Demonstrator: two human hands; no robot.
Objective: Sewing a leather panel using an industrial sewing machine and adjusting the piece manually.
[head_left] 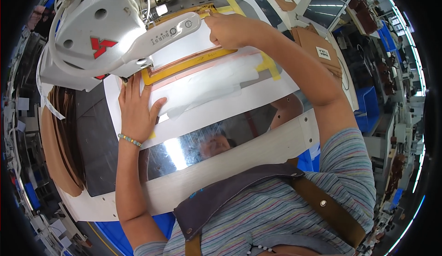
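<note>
My left hand (137, 111) lies flat, fingers stretched and thumb apart, on a white sheet (115, 104). Its fingertips are at the left end of a yellow-edged frame (184, 68), close beside the head of a white sewing machine (92, 30). At the frame's right end is my right hand (228, 29), its index finger reaching to the far corner and the other fingers curled under. Whatever those fingers may hold is hidden. Between the hands, a brown strip (184, 59) runs along the frame's inner edge. A pale lamp arm (170, 32) covers part of the frame.
A shiny metal plate (207, 141) lies in front of the sheet. Stacked brown pieces (60, 141) stand at the left. Brown panels with a label (317, 49) lie at the right, near a tilted screen (327, 5). A blue bin (367, 108) is farther right.
</note>
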